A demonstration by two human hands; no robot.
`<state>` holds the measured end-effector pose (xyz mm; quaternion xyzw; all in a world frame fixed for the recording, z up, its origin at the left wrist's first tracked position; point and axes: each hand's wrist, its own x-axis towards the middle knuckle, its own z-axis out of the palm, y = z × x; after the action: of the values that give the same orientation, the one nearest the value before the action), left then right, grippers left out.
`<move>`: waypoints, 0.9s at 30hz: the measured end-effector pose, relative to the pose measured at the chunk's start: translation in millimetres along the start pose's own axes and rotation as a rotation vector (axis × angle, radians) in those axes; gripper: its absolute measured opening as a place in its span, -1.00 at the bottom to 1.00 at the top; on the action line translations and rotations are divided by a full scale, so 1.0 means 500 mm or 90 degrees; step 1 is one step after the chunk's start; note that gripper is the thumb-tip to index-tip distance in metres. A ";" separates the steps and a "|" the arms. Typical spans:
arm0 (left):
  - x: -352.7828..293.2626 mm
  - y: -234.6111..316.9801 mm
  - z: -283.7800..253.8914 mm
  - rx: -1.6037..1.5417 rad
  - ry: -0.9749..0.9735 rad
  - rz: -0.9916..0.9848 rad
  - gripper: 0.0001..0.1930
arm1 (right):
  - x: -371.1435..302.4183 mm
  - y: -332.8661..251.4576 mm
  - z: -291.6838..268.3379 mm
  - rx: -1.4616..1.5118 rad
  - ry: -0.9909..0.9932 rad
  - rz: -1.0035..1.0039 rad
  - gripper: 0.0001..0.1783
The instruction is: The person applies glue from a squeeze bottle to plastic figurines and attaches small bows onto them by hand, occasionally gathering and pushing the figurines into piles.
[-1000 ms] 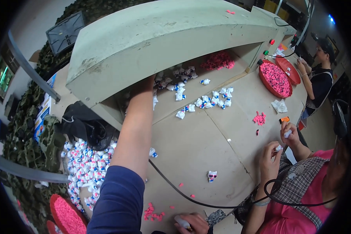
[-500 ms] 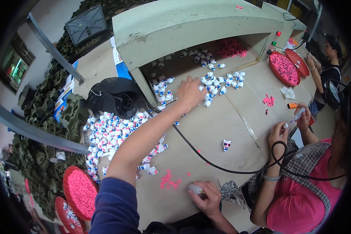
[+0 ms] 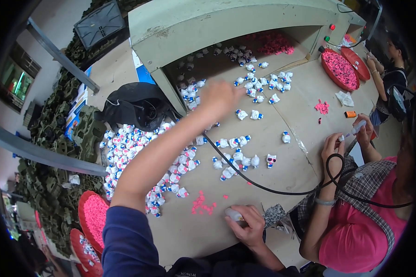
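My left hand point(image 3: 221, 99) is over the table before the opening of the pale green machine, smeared by motion. Its fingers are too blurred to show whether they hold anything. Just right of it lie small white-and-blue figurines point(image 3: 259, 83). Another group of figurines point(image 3: 235, 157) is scattered nearer to me, beside one with dark pink eyes point(image 3: 271, 160). Low in the view, my right hand point(image 3: 250, 227) is closed around a small translucent squeeze bottle point(image 3: 234, 214). Small pink pieces point(image 3: 202, 203) lie on the table to the left of that hand.
The machine point(image 3: 226, 27) spans the back. A black cable point(image 3: 263, 188) crosses the table. A big figurine pile point(image 3: 134, 157) lies left, beside a black cloth point(image 3: 138, 108). Red bowls point(image 3: 94, 217) hold pink pieces. At right, a co-worker in pink point(image 3: 356, 240) holds a small bottle.
Several figurines now lie on the middle of the table, nearer to me than before. My left hand has shifted slightly from the cluster by the opening. The right hand still grips the bottle.
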<state>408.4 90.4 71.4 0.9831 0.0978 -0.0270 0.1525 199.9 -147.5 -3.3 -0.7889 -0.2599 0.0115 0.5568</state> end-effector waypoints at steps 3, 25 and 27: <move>0.137 -0.120 -0.026 0.055 0.203 -0.233 -0.59 | -0.004 -0.013 0.002 0.006 -0.016 -0.016 -0.68; -0.117 0.019 0.086 0.051 -0.207 0.006 -0.56 | -0.010 0.005 -0.005 0.040 -0.022 -0.038 -0.70; -0.151 0.035 0.090 0.037 -0.213 0.035 -0.58 | -0.012 0.005 -0.005 0.030 -0.005 -0.045 -0.70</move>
<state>337.1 46.3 39.9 0.9711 0.0437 -0.1891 0.1391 196.3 -153.0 -6.3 -0.7661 -0.2895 0.0014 0.5739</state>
